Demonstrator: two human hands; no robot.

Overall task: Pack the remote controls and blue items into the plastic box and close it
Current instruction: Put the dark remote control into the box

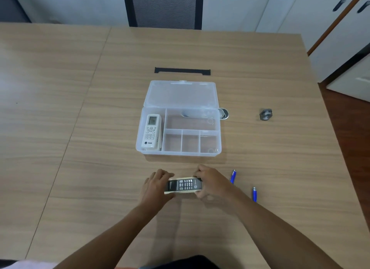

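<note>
**2nd remote in hand, box half-loaded**

Both hands are on the dark remote point(183, 185), which lies sideways near the front edge of the table point(80, 128). Left hand point(155, 186) cups its left end, fingers curled round it; right hand point(210, 183) clamps the right end, fingers bent over top w/ thumb under, as far as I can tell. Looks like the pick-up step for remote no. 2. The white remote point(151, 131) is already in the long left compartment of the plastic box point(178, 152), lid point(180, 93) flung back flat.

Next move, prob.: lift, turn lengthwise, drop into the wide rear compartment, since the 3 small front cells look too short. Then the two blue pens point(233, 176) point(254, 194), lying right of the hands, apart from each other.

Hard to read: a round grey thing point(224, 113) is partly hidden behind the box's right rear corner. A small grey object point(265, 114) further right is too blurred to ID. Whether the remote is off the table yet: can't tell.
</note>
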